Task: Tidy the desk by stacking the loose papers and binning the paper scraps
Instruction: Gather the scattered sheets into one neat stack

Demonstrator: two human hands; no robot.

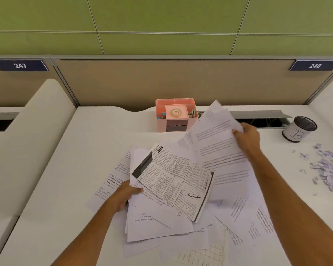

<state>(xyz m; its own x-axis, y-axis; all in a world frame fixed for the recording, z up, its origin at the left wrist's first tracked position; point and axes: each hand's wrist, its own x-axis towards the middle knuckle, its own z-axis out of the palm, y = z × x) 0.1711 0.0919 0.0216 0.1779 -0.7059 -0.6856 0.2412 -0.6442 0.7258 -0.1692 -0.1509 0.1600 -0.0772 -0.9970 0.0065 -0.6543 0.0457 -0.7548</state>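
Loose papers lie fanned over the middle of the white desk, spreading toward the near edge, with no two sheets lined up. Starting at the left, you have bare tabletop between the desk's left edge and the heap, open room for sliding sheets together. Your left hand has its fingers curled under and its thumb on top of a bundle of sheets at the heap's left side; the bundle's long axis runs from you toward the far edge, leaning a little right. On top of it lies a densely printed sheet, long axis slanting from far-left to near-right, its dark-banded short edge pointing to the far left. At the far edge, centre, stands a pink desk organiser with a tape roll in its top. Right of it, your right hand pinches the far right edge of a single sheet, lifted and tilted, its top corner pointing toward the far edge. Further right, a round bin stands near the far right corner, apart from the papers. Paper scraps are scattered along the right edge, nearer you than the bin.
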